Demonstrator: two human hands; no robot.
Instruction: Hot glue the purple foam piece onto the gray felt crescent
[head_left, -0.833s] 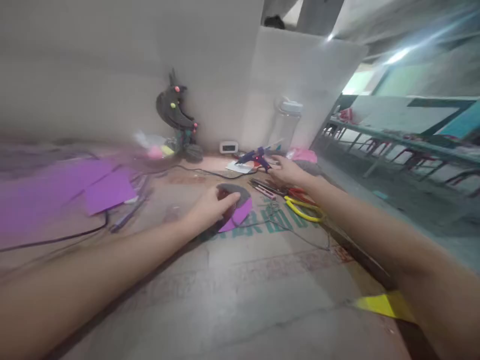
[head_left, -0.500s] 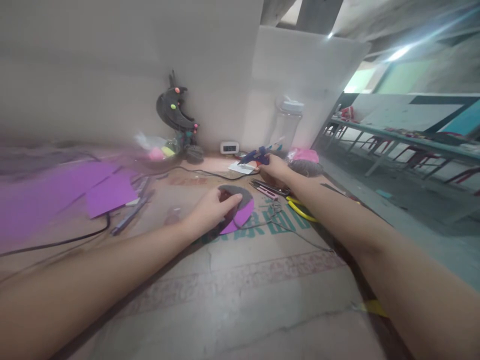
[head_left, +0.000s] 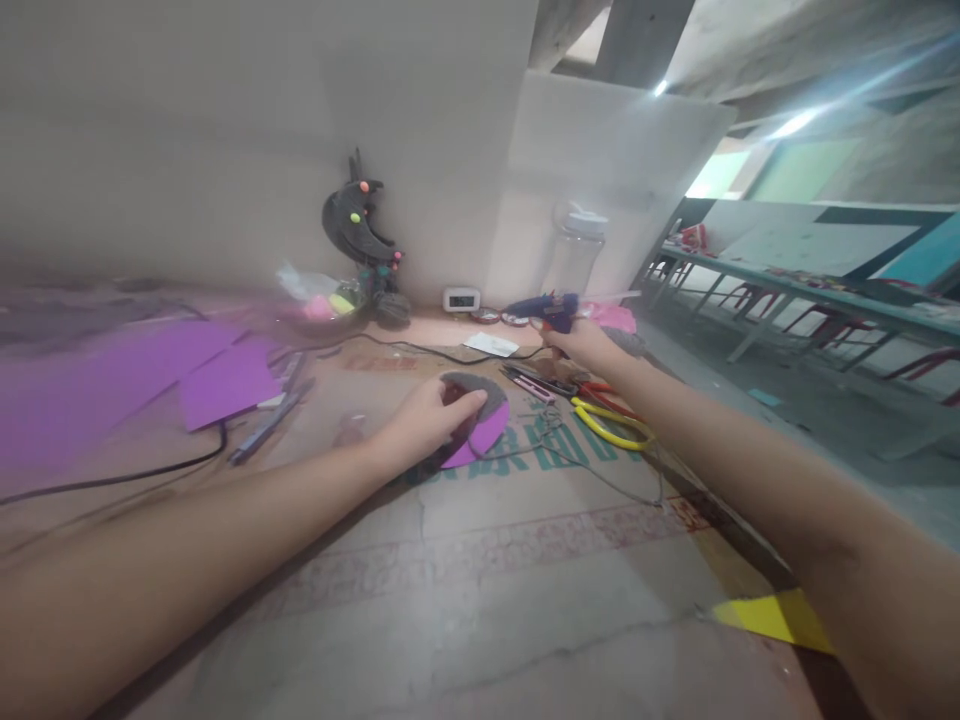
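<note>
My left hand (head_left: 442,415) is closed on a round purple paper piece (head_left: 489,432) partly covered in grey yarn (head_left: 472,383), its thumb pressing on the grey part. A loose grey strand (head_left: 592,478) trails from the piece to the right across the table. In my right hand (head_left: 589,345) is a dark blue glue gun (head_left: 555,308), lifted near the back wall with its nozzle toward the left and a pale stick at its rear. Below the gun lies a small white sheet (head_left: 491,345).
Near my right forearm lie yellow-handled pliers (head_left: 615,428) and a pink cutter (head_left: 534,388). A bottle (head_left: 576,250), a small clock (head_left: 460,300) and a black crescent ornament (head_left: 360,225) stand along the back. Purple sheets (head_left: 225,385) and a black cable (head_left: 150,475) are at left.
My right hand has raised the glue gun off the white sheet and moved it a little right. The left hand keeps its hold on the paper piece.
</note>
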